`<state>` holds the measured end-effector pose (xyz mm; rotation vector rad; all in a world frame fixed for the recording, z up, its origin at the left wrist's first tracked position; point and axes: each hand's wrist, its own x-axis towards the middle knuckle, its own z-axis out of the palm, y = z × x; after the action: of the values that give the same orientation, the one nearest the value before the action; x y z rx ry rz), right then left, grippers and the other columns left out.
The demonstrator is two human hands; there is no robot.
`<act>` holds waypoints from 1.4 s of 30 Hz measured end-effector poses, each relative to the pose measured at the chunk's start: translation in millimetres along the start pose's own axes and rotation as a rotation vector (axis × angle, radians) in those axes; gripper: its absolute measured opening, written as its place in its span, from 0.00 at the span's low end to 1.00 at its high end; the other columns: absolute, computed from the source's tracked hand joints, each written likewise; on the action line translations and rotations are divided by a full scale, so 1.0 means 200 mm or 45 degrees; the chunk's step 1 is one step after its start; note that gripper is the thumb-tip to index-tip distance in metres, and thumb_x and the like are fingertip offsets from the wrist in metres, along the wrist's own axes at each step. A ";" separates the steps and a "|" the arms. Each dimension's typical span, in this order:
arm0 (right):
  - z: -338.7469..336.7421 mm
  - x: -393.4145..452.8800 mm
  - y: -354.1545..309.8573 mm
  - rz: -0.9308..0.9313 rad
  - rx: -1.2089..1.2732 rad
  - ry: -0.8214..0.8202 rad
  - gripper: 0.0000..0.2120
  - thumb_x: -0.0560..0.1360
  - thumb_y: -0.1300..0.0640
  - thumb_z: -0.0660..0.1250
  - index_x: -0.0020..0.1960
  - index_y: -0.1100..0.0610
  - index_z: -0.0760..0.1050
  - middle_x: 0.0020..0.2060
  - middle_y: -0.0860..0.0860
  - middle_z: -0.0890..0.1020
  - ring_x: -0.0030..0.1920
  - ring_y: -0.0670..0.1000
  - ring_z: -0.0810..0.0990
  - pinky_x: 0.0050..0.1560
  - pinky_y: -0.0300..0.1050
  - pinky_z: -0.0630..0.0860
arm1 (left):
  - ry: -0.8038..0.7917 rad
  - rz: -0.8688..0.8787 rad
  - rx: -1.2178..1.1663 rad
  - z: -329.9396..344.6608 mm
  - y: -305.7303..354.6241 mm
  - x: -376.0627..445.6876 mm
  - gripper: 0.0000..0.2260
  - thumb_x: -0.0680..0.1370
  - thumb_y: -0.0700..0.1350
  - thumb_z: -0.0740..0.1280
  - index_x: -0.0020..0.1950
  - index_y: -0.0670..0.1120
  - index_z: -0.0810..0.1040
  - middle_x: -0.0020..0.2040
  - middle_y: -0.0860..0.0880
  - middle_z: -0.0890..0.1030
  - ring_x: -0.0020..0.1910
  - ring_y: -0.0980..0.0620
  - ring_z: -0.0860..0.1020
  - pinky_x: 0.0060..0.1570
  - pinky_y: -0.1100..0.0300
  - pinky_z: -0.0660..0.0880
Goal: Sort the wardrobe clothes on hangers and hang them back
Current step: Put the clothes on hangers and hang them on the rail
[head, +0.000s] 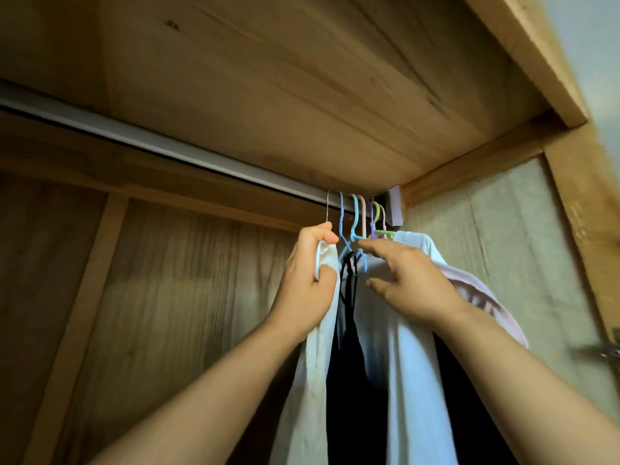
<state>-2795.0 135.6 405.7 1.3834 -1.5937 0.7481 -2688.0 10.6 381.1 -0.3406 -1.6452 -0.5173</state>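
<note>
1. Two hands work at the right end of the rail point(167, 147), which runs from 10 o'clock down to 4 o'clock across the view, under the wooden top of the wardrobe point(302, 78).
2. The left hand point(307, 280) has its fingers curled tight round the pale hanger point(317, 260) of a white garment point(312, 364). Its thin metal hook point(327, 208) rises straight to 12 o'clock from the fist and reaches the rail.
3. At 3 o'clock from that hook, just beside it, hang the coloured hooks point(355, 213) of the other hangers, bunched close; a black strappy garment point(350, 297) falls from them toward 6 o'clock.
4. The right hand point(412, 283) is spread, fingers straight and gripping nothing, fingertips point(364, 245) touching the bunched hanger necks at its 10 o'clock, palm over a white shirt point(416, 364).
5. The left hand is nearer the held hook; judging by this, the coming move slides it along the rail's axis toward 4 o'clock, against the bunch.
</note>
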 end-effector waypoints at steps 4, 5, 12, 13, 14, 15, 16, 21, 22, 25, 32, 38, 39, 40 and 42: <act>-0.06 -0.08 0.01 0.055 0.083 0.035 0.29 0.71 0.63 0.70 0.70 0.52 0.68 0.66 0.48 0.74 0.67 0.48 0.71 0.65 0.38 0.64 | -0.044 0.038 0.053 0.13 -0.02 0.01 0.19 0.68 0.31 0.55 0.53 0.51 0.67 0.65 0.48 0.69 0.63 0.56 0.67 0.57 0.79 0.59; -0.08 -0.09 0.01 0.065 0.105 0.050 0.28 0.71 0.63 0.70 0.70 0.53 0.68 0.65 0.48 0.75 0.66 0.48 0.72 0.64 0.35 0.64 | -0.063 0.060 0.082 0.15 -0.03 0.01 0.19 0.68 0.29 0.56 0.54 0.48 0.68 0.64 0.48 0.68 0.63 0.56 0.67 0.57 0.79 0.59; -0.17 -0.23 -0.01 0.124 0.152 0.081 0.28 0.70 0.60 0.72 0.69 0.52 0.70 0.62 0.46 0.77 0.62 0.47 0.75 0.61 0.37 0.68 | -0.157 0.033 0.211 0.17 -0.07 -0.04 0.23 0.72 0.32 0.66 0.65 0.47 0.71 0.70 0.55 0.62 0.68 0.68 0.59 0.58 0.82 0.53; -0.18 -0.25 -0.02 0.133 0.146 0.085 0.29 0.70 0.59 0.72 0.69 0.52 0.70 0.62 0.46 0.77 0.63 0.47 0.74 0.63 0.40 0.69 | -0.194 0.023 0.217 0.16 -0.06 -0.06 0.26 0.73 0.35 0.68 0.68 0.51 0.68 0.72 0.57 0.59 0.67 0.74 0.56 0.57 0.83 0.52; -0.19 -0.28 -0.02 0.143 0.136 0.089 0.29 0.70 0.58 0.72 0.69 0.51 0.69 0.63 0.46 0.76 0.63 0.47 0.74 0.63 0.41 0.69 | -0.231 0.016 0.219 0.16 -0.04 -0.08 0.30 0.73 0.37 0.68 0.71 0.56 0.63 0.73 0.59 0.55 0.65 0.79 0.53 0.57 0.84 0.52; -0.20 -0.32 -0.03 0.144 0.128 0.094 0.29 0.70 0.58 0.73 0.69 0.52 0.70 0.64 0.45 0.76 0.63 0.46 0.74 0.63 0.40 0.68 | -0.257 0.016 0.232 0.16 -0.02 -0.10 0.33 0.74 0.38 0.69 0.72 0.59 0.58 0.74 0.60 0.53 0.64 0.81 0.50 0.56 0.85 0.51; -0.21 -0.36 -0.04 0.144 0.123 0.100 0.28 0.70 0.58 0.73 0.69 0.52 0.70 0.64 0.45 0.75 0.63 0.46 0.73 0.62 0.37 0.67 | -0.274 0.020 0.258 0.16 0.00 -0.13 0.34 0.75 0.40 0.68 0.72 0.62 0.54 0.76 0.60 0.50 0.64 0.82 0.48 0.56 0.85 0.50; -0.29 -0.60 -0.09 0.160 0.097 0.148 0.25 0.69 0.60 0.74 0.65 0.55 0.73 0.58 0.42 0.74 0.63 0.44 0.71 0.55 0.18 0.56 | -0.305 -0.056 0.324 0.21 0.10 -0.25 0.33 0.78 0.47 0.64 0.75 0.61 0.46 0.77 0.60 0.47 0.69 0.74 0.46 0.59 0.80 0.49; -0.31 -0.66 -0.10 0.174 0.101 0.144 0.25 0.69 0.60 0.74 0.65 0.55 0.73 0.59 0.44 0.75 0.62 0.43 0.71 0.55 0.18 0.56 | -0.306 -0.088 0.331 0.23 0.12 -0.29 0.33 0.79 0.48 0.63 0.75 0.60 0.46 0.77 0.59 0.47 0.71 0.71 0.47 0.62 0.76 0.50; -0.39 -0.83 -0.13 0.216 0.129 0.129 0.25 0.70 0.59 0.73 0.66 0.54 0.73 0.59 0.45 0.76 0.59 0.42 0.72 0.54 0.17 0.58 | -0.287 -0.180 0.345 0.29 0.18 -0.41 0.31 0.80 0.49 0.61 0.77 0.56 0.46 0.78 0.57 0.47 0.75 0.62 0.48 0.65 0.70 0.50; -0.59 -1.33 -0.26 0.422 0.210 0.060 0.22 0.73 0.55 0.71 0.65 0.52 0.72 0.56 0.40 0.74 0.56 0.35 0.70 0.54 0.19 0.61 | -0.286 -0.331 0.241 0.46 0.51 -0.92 0.24 0.78 0.45 0.66 0.73 0.50 0.63 0.74 0.56 0.57 0.67 0.68 0.58 0.61 0.81 0.52; -0.79 -1.90 -0.42 0.663 0.248 -0.059 0.19 0.74 0.54 0.70 0.64 0.48 0.73 0.53 0.34 0.74 0.54 0.26 0.68 0.53 0.19 0.62 | -0.442 -0.437 0.010 0.55 0.89 -1.48 0.17 0.74 0.55 0.64 0.59 0.50 0.77 0.58 0.60 0.74 0.56 0.66 0.73 0.52 0.78 0.67; -0.83 -2.00 -0.45 0.711 0.250 -0.094 0.18 0.74 0.53 0.70 0.63 0.48 0.74 0.53 0.35 0.76 0.54 0.28 0.70 0.52 0.19 0.63 | -0.492 -0.456 -0.039 0.57 0.97 -1.59 0.16 0.73 0.57 0.62 0.55 0.51 0.79 0.51 0.61 0.77 0.50 0.65 0.76 0.48 0.76 0.71; -0.87 -2.07 -0.49 0.755 0.262 -0.118 0.17 0.74 0.53 0.69 0.62 0.49 0.76 0.52 0.37 0.78 0.53 0.30 0.72 0.50 0.19 0.64 | -0.548 -0.500 -0.081 0.57 1.05 -1.67 0.13 0.72 0.58 0.62 0.51 0.54 0.80 0.45 0.60 0.80 0.44 0.63 0.78 0.42 0.72 0.73; -0.95 -2.24 -0.56 0.832 0.233 -0.144 0.13 0.73 0.52 0.69 0.57 0.51 0.79 0.48 0.42 0.81 0.49 0.34 0.75 0.46 0.20 0.67 | -0.703 -0.622 -0.173 0.60 1.20 -1.83 0.10 0.71 0.59 0.62 0.45 0.59 0.80 0.36 0.57 0.81 0.35 0.58 0.79 0.35 0.63 0.75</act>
<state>-2643.0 480.3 77.3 1.0293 -2.1425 1.2374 -2616.6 304.0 42.0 -0.1839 -2.2518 -0.9672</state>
